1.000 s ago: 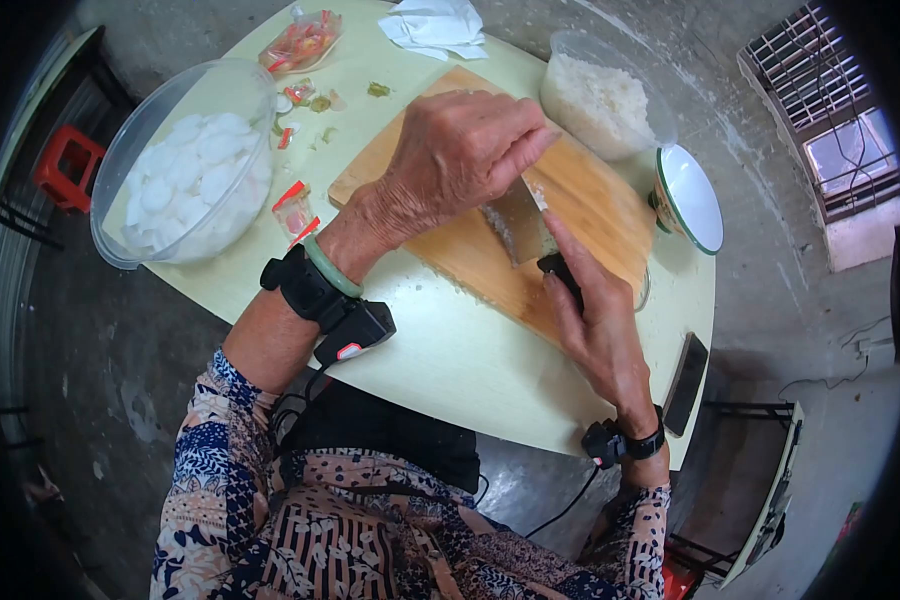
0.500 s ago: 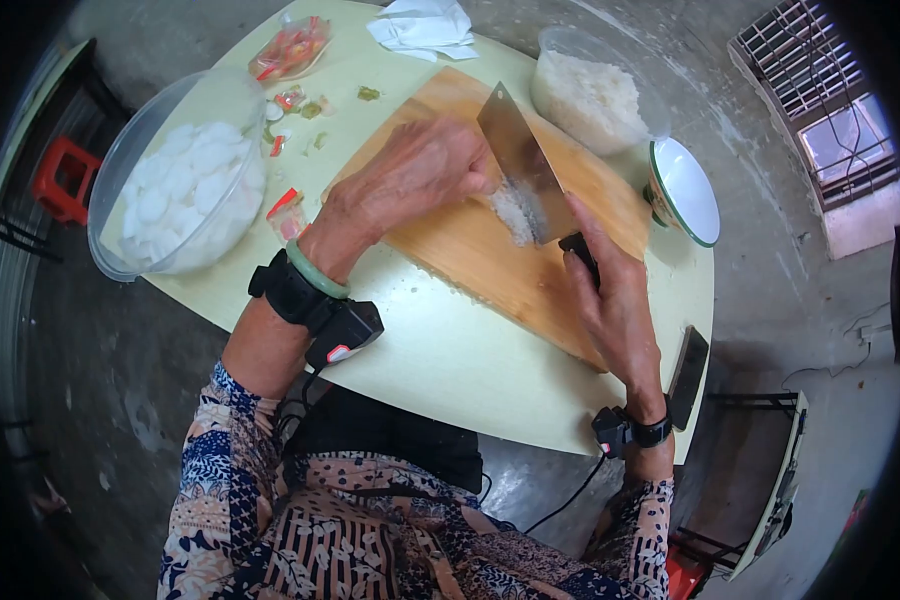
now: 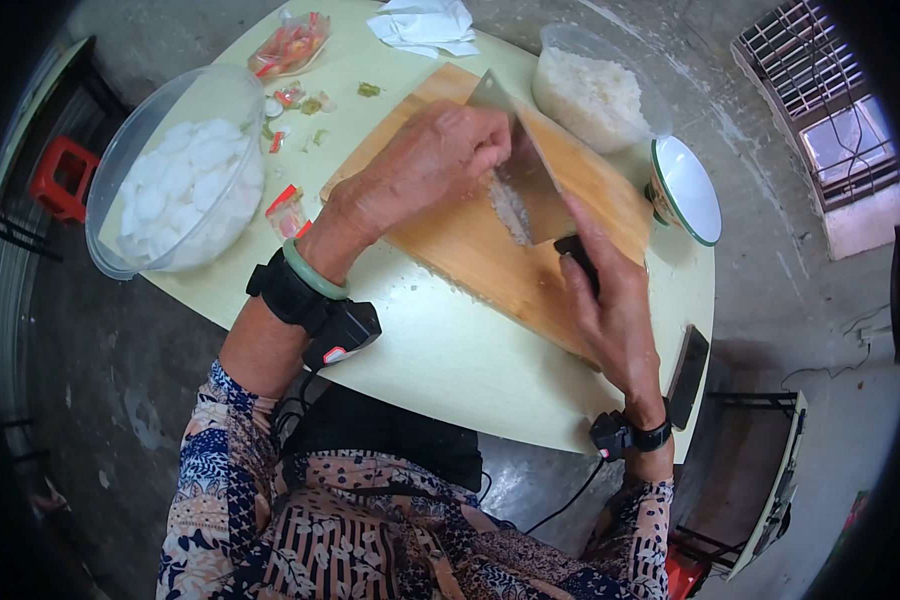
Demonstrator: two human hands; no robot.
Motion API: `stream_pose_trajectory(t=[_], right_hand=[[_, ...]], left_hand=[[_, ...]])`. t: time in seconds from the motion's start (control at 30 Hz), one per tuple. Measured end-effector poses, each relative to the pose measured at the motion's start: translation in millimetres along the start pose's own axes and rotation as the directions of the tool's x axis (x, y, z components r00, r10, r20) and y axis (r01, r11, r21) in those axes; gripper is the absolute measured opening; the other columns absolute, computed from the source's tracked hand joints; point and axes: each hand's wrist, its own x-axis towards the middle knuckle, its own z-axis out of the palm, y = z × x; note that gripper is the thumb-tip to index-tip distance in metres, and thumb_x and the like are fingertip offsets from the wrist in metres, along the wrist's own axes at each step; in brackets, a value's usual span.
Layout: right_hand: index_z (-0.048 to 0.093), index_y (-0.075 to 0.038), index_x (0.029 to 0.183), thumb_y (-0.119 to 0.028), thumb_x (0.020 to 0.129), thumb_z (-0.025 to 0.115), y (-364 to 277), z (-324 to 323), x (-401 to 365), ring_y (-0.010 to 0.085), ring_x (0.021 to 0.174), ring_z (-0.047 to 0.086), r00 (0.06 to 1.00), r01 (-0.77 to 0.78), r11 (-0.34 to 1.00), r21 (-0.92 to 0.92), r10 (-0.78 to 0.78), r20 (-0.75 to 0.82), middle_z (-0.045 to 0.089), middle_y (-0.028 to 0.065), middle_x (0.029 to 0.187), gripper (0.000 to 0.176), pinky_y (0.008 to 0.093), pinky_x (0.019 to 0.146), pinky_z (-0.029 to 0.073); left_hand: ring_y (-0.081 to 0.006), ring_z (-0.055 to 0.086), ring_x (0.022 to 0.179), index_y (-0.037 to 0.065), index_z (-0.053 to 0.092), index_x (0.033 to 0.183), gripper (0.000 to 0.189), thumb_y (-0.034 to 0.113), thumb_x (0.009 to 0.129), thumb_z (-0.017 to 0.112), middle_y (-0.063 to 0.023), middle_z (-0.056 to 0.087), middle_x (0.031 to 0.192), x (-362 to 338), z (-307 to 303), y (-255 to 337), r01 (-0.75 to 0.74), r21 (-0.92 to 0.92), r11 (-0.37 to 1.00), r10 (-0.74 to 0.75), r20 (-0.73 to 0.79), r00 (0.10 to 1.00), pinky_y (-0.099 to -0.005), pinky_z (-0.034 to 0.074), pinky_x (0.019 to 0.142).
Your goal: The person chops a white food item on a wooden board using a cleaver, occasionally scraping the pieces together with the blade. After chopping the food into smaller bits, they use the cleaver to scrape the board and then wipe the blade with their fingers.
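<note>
My right hand (image 3: 610, 300) is wrapped round the black handle of a cleaver (image 3: 535, 175), its wide blade upright over the wooden board (image 3: 470, 255). Beside the blade lies a small pile of chopped white bits (image 3: 508, 210) on the board. My left hand (image 3: 450, 150) is curled closed just left of the blade, over the upper part of the board; what its fingers hold, if anything, is hidden.
A clear bowl of white round pieces (image 3: 185, 190) stands left. At the back are a packet (image 3: 292, 45), white paper (image 3: 425, 25) and a tub of white shreds (image 3: 590, 100). An enamel bowl (image 3: 685, 190) and a phone (image 3: 687, 375) are right.
My left hand has moved slightly up and right, closer to the blade. The cleaver's blade has shifted a little to the left and tilted, with my right hand still round its handle.
</note>
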Motion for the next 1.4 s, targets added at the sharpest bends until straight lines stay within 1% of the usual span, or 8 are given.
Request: stream_pose_trajectory(t=[0.2, 0.27, 0.6, 0.7, 1.03, 1.23, 1.3, 1.4], right_hand=[[0.051, -0.010, 0.159, 0.002, 0.099, 0.061, -3.7, 0.6, -0.3, 0.0206, 0.094, 0.067, 0.998, -0.025, 0.999, -0.024, 0.026, 0.049, 0.073, 0.0189, 0.110, 0.062, 0.0319, 0.091, 0.053], [0.046, -0.006, 0.160, 0.003, 0.098, 0.061, -1.9, 3.9, -1.2, 0.0429, 0.098, 0.069, 0.998, 0.049, 0.999, -0.004, -0.048, 0.048, 0.069, 0.0281, 0.113, 0.064, 0.0444, 0.092, 0.054], [0.044, -0.007, 0.161, 0.004, 0.098, 0.060, -0.2, 7.6, -2.6, 0.0436, 0.101, 0.069, 0.993, 0.099, 0.994, -0.043, -0.097, 0.063, 0.069, 0.0284, 0.115, 0.066, 0.0446, 0.094, 0.053], [0.044, -0.007, 0.161, 0.004, 0.098, 0.060, -4.7, 3.1, -2.1, 0.0442, 0.101, 0.069, 0.994, 0.078, 0.997, 0.004, -0.078, 0.073, 0.069, 0.0285, 0.115, 0.067, 0.0449, 0.094, 0.053], [0.044, -0.006, 0.161, 0.005, 0.097, 0.060, -1.7, 8.1, -2.1, 0.0434, 0.101, 0.069, 0.995, 0.078, 0.997, -0.027, -0.076, 0.069, 0.069, 0.0289, 0.116, 0.067, 0.0451, 0.094, 0.054], [0.045, -0.005, 0.160, 0.003, 0.098, 0.061, -9.0, 4.7, -3.2, 0.0423, 0.102, 0.070, 0.994, 0.004, 0.999, 0.035, -0.008, 0.108, 0.070, 0.0296, 0.117, 0.065, 0.0432, 0.094, 0.054], [0.046, -0.005, 0.160, 0.003, 0.098, 0.061, -10.0, 5.0, -3.9, 0.0413, 0.100, 0.070, 0.992, -0.034, 0.998, 0.056, 0.027, 0.122, 0.070, 0.0291, 0.114, 0.064, 0.0422, 0.093, 0.054], [0.047, -0.004, 0.159, 0.000, 0.099, 0.060, -8.6, 4.8, -2.2, 0.0402, 0.097, 0.071, 0.981, -0.103, 0.986, 0.128, 0.079, 0.179, 0.072, 0.0284, 0.109, 0.062, 0.0406, 0.091, 0.054]], left_hand=[[-0.0300, 0.067, 0.070, 0.004, 0.067, 0.103, 0.011, 0.014, 0.100, 0.068, -0.0137, 0.069, 0.081, 5.7, 2.8, -1.6, -0.018, 0.074, 0.997, 0.035, -0.225, 0.974, -0.0404, 0.053, 0.068], [-0.0294, 0.067, 0.068, 0.004, 0.067, 0.103, 0.010, 0.014, 0.101, 0.068, -0.0129, 0.069, 0.079, 6.6, 4.0, -3.7, -0.016, 0.109, 0.994, 0.043, -0.254, 0.966, -0.0401, 0.053, 0.066], [-0.0139, 0.055, 0.054, 0.008, 0.071, 0.107, 0.009, 0.017, 0.102, 0.070, -0.0061, 0.061, 0.064, 10.0, -2.3, 10.9, -0.012, 0.146, 0.989, 0.077, -0.450, 0.890, -0.0315, 0.046, 0.055], [-0.0279, 0.070, 0.064, 0.011, 0.068, 0.096, 0.006, 0.015, 0.097, 0.072, -0.0081, 0.069, 0.071, 10.2, -0.2, 12.9, -0.003, 0.138, 0.990, 0.066, -0.455, 0.888, -0.0393, 0.053, 0.057], [-0.0279, 0.070, 0.064, 0.011, 0.067, 0.096, 0.006, 0.014, 0.097, 0.072, -0.0082, 0.069, 0.072, 10.4, -1.3, 13.7, -0.033, 0.188, 0.982, 0.124, -0.497, 0.858, -0.0384, 0.053, 0.057], [-0.0124, 0.058, 0.055, 0.010, 0.072, 0.109, 0.009, 0.016, 0.101, 0.072, -0.0037, 0.066, 0.067, 10.5, -1.4, 12.4, -0.049, 0.188, 0.981, 0.139, -0.505, 0.852, -0.0305, 0.048, 0.054], [-0.0283, 0.069, 0.063, 0.011, 0.068, 0.096, 0.006, 0.014, 0.096, 0.073, -0.0083, 0.068, 0.072, 10.3, -2.3, 16.2, -0.034, 0.137, 0.990, 0.100, -0.515, 0.851, -0.0385, 0.053, 0.056], [-0.0285, 0.069, 0.063, 0.011, 0.067, 0.095, 0.006, 0.014, 0.096, 0.073, -0.0086, 0.068, 0.071, 11.0, -1.3, 15.3, -0.043, 0.148, 0.988, 0.114, -0.517, 0.848, -0.0387, 0.053, 0.056]])
